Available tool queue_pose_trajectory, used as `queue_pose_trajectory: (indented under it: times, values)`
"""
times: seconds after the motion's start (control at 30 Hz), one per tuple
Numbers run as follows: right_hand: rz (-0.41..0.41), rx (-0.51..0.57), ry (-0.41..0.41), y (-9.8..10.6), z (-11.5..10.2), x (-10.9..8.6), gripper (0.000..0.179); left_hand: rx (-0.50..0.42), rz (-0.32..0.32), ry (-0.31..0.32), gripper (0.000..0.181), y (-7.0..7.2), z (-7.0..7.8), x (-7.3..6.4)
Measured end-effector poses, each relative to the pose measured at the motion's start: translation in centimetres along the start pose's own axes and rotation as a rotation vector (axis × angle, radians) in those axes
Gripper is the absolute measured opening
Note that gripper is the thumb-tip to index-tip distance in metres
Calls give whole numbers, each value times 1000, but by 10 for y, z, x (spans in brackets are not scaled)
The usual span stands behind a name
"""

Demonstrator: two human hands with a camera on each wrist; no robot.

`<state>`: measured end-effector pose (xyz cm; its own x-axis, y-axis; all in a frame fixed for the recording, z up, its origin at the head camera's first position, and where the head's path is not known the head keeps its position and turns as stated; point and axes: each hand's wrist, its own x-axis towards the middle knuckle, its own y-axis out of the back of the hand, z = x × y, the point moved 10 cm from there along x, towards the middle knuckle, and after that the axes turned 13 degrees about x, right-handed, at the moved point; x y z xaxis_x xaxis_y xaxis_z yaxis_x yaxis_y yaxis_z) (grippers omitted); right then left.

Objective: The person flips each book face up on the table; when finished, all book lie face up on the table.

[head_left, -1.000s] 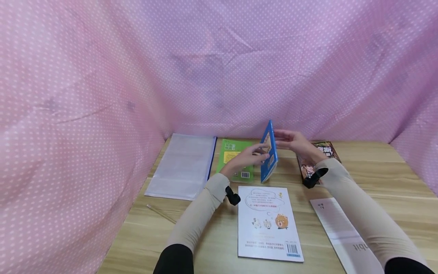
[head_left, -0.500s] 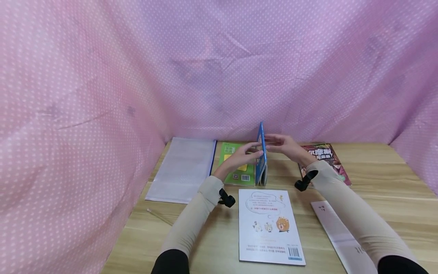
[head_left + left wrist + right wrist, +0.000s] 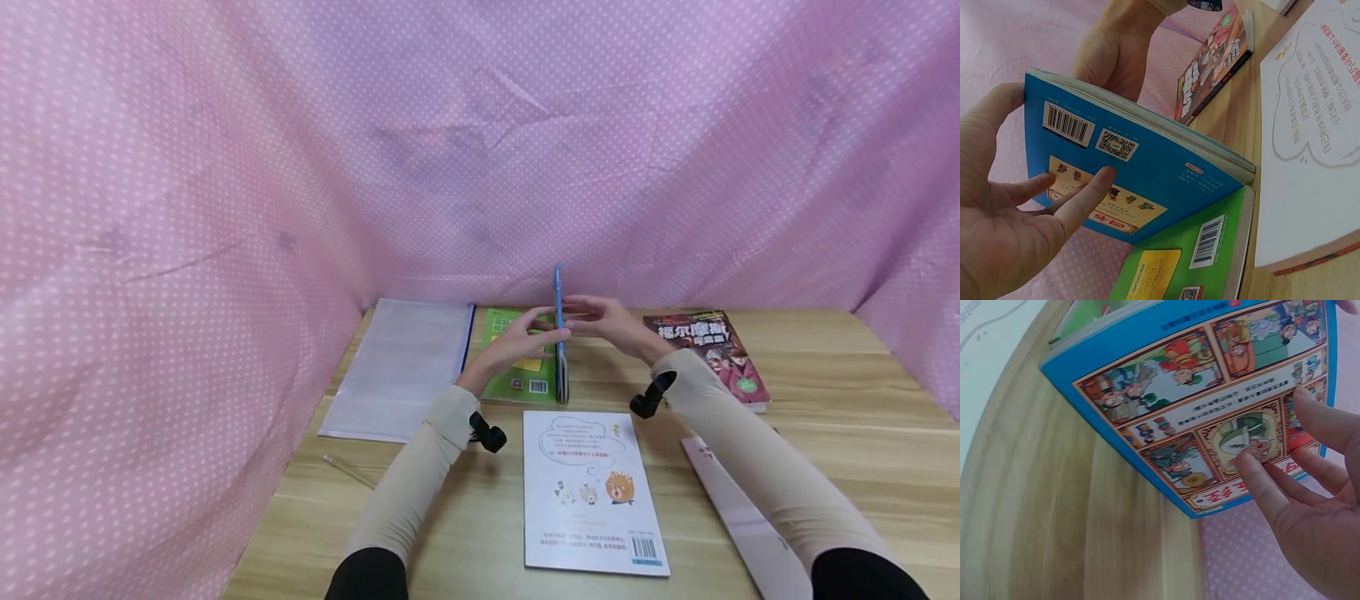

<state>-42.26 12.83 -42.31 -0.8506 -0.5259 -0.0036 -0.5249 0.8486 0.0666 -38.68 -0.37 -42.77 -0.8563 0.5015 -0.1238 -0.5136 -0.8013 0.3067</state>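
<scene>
A blue book (image 3: 1166, 162) with a pictured cover (image 3: 1247, 434) stands on edge, nearly edge-on in the head view. My left hand (image 3: 510, 343) touches its barcode side with spread, mostly straight fingers. On the opposite side, the fingers of my right hand (image 3: 618, 329) lie against the pictured cover. The book is upright between the two hands, at the right edge of a green book (image 3: 539, 387) that lies flat. Whether its lower edge sits on the green book or the table cannot be made out.
A translucent zip folder (image 3: 405, 367) lies at the left, with a pencil (image 3: 348, 471) below it. A white book (image 3: 588, 500) lies in front. At the right are a dark red comic-style book (image 3: 712, 350) and a pale pad (image 3: 738, 508). Pink dotted cloth (image 3: 480, 167) hangs behind.
Both hands have moved left with the blue book, bringing it beside the green one. It has turned from slightly angled to nearly edge-on. More of the dark red book shows.
</scene>
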Motion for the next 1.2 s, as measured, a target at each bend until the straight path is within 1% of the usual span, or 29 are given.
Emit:
queue_pose_trajectory:
  times: [0.1, 0.27, 0.43, 0.57, 0.7, 0.83, 1.0, 1.07, 1.2]
  values:
    - [-14, 16, 2, -6, 4, 5, 64, -8, -3, 1, 75, 5, -4, -2]
    - [-19, -13, -7, -13, 12, 13, 64, -27, -2, -2, 70, 14, -9, -5]
    - [1, -43, -33, -15, 16, 19, 62, -36, 11, 20, 66, 22, -12, -11]
    - [21, -47, -50, -13, 19, 20, 62, -43, 25, 39, 65, 26, -15, -14]
    - [33, -66, -61, -10, 25, 23, 62, -50, 34, 54, 65, 27, -18, -16]
    - [43, -69, -76, -4, 33, 23, 62, -74, 46, 57, 67, 26, -23, -12]
    - [44, -105, -94, 6, 40, 21, 64, -92, 68, 52, 67, 26, -30, -9]
    - [47, -122, -96, 10, 42, 20, 63, -85, 72, 52, 68, 25, -33, -9]
    - [55, -127, -95, 17, 44, 16, 63, -53, 68, 85, 69, 21, -42, -8]
